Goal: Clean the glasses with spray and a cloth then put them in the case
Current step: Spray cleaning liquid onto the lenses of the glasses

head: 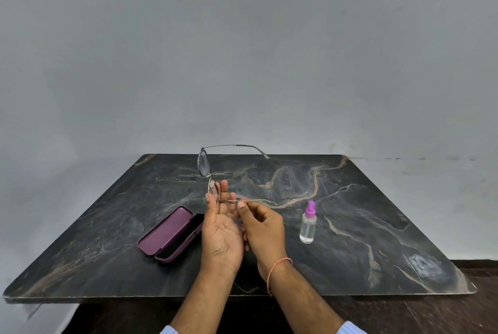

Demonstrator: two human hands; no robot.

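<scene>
— Starting from the biggest thing: the dark marbled counter (350, 226) is carrying the open purple case (169, 234) on the left and the spray bottle (308, 223) on the right, standing upright, untouched.

— And the glasses (207, 169)?

— Being held up above the counter, temples unfolded. The left hand (221, 226) is steadying the near lens with its fingers nearly straight; the right hand (262, 226) is pinching the near temple.

— So which step?

— Likely getting ready to spray. Next, I'm guessing the right hand needs to be letting go and reaching for the bottle. No cloth is showing.
</scene>
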